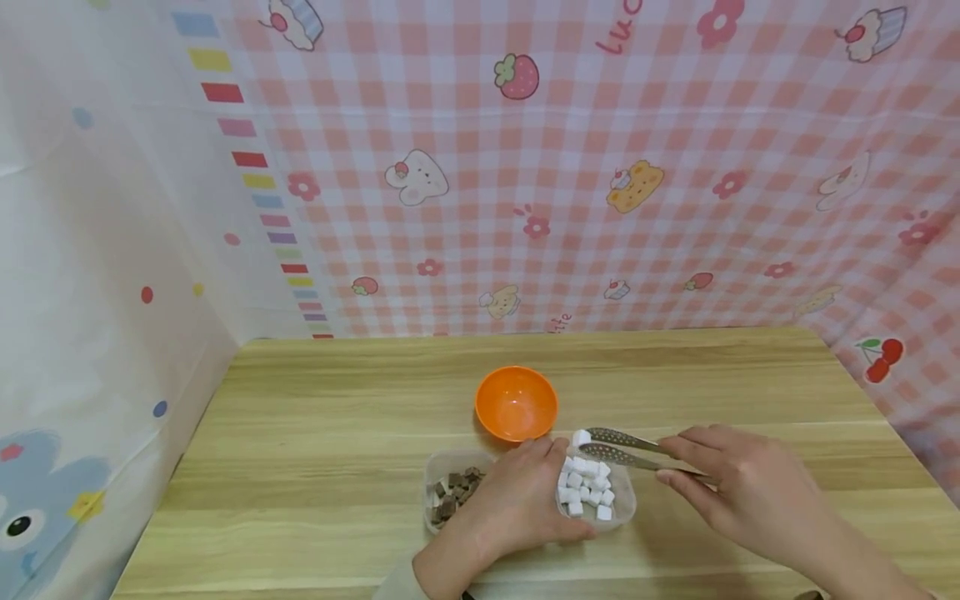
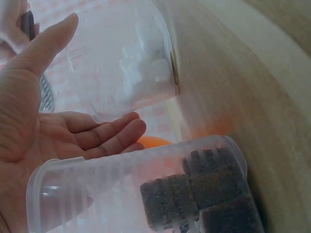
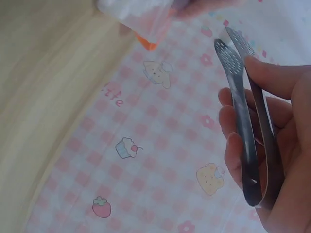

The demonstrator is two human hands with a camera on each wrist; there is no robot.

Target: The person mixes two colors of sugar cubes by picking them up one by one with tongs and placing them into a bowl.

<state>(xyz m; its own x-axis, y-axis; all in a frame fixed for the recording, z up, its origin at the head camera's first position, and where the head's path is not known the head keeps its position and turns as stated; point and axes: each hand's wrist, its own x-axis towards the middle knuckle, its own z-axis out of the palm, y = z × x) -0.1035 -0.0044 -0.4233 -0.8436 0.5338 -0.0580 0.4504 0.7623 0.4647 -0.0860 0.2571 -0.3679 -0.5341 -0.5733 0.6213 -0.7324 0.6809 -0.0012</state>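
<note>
My right hand (image 1: 750, 479) grips metal tongs (image 3: 248, 131) with dotted tips. At those tips, above a clear plastic container (image 1: 626, 508), is a white cube (image 1: 581, 438). Several more white cubes (image 1: 585, 486) lie inside the container. My left hand (image 1: 517, 500) holds that container from its left side, thumb at the near edge and fingers at the far edge. In the left wrist view, the left hand (image 2: 58, 111) has the container between thumb and fingers. Beneath the left wrist stands a second clear container (image 1: 429, 492) with dark brown cubes (image 1: 450, 492), partly hidden by the hand.
An orange bowl (image 1: 516, 404) stands just behind the containers, close to my left fingertips. Everything stands on a wood-grain table (image 1: 315, 433). Behind the table hangs a pink checked cloth (image 1: 465, 250), and a white printed cloth (image 1: 97, 250) hangs at the left.
</note>
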